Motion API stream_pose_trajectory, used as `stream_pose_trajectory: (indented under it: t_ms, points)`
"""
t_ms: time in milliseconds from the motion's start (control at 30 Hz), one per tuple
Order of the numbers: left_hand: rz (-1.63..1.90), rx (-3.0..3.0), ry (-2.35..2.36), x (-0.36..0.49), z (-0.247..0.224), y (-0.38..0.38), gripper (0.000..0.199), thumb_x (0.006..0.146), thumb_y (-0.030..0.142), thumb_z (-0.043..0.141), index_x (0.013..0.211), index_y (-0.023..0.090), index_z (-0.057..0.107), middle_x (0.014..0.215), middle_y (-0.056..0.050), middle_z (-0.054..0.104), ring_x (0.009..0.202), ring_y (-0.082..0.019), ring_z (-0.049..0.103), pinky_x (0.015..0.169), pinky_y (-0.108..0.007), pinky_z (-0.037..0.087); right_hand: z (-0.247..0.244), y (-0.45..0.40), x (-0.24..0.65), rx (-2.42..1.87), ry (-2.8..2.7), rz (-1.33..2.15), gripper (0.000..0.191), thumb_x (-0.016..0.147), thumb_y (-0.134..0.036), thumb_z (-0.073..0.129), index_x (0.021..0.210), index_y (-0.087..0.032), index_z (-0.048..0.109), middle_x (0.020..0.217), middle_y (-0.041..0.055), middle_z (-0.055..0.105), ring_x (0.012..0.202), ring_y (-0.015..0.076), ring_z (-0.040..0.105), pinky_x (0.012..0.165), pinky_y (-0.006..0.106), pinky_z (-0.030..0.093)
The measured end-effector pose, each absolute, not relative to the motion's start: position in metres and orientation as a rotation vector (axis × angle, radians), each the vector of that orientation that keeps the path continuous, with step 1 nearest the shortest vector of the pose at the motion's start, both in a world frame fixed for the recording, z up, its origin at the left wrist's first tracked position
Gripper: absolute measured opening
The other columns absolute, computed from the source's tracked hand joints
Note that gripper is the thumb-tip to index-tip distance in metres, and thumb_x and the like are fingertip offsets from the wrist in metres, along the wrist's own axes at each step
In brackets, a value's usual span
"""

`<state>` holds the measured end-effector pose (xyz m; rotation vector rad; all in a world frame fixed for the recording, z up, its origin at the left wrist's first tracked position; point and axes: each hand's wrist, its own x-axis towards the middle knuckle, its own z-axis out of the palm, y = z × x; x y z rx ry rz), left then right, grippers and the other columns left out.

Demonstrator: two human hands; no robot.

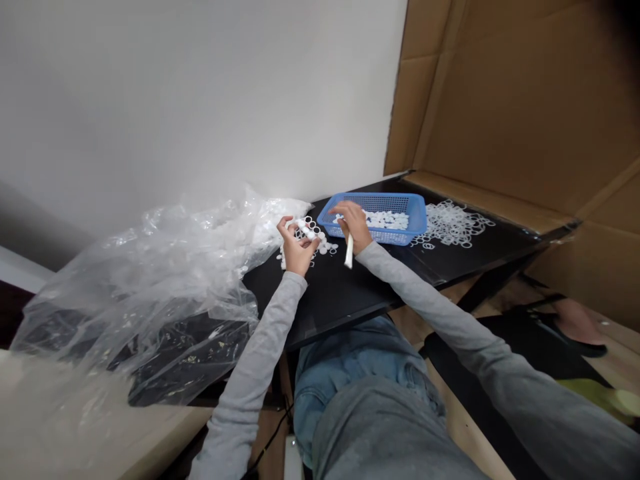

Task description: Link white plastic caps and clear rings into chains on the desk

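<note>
My left hand (299, 250) is curled around a white plastic piece with round discs and rings, gripped between thumb and fingers above the black table. Small white rings and discs (325, 248) lie on the table beside it. My right hand (355, 227) hangs over the left end of a blue basket (417, 217), holding a white stick-like tool (349, 253) that points down from the palm. Small white pieces (390, 220) lie inside the basket.
A large clear plastic bag (165, 267) with white parts covers the left side. White rings (453, 223) are heaped right of the basket on the black table (335, 300). Cardboard (500, 100) stands at the right; a person's foot (577, 323) shows below.
</note>
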<state>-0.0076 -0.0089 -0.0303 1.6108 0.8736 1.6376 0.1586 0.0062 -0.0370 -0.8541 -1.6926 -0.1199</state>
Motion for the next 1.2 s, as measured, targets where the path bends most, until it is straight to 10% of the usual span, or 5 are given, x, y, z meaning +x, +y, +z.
stream_pose_trajectory:
  t_ms: [1200]
  points:
    - [1.676, 1.25, 0.917, -0.015, -0.03, -0.001, 0.073, 0.062, 0.011, 0.074, 0.117, 0.029, 0.03, 0.11, -0.002, 0.049, 0.077, -0.009, 0.062, 0.081, -0.03, 0.054, -0.028, 0.0, 0.167, -0.801, -1.491, -0.051, 0.021, 0.092, -0.038, 0.054, 0.079, -0.022, 0.049, 0.082, 0.0052, 0.054, 0.068, 0.0181, 0.048, 0.065, 0.036, 0.047]
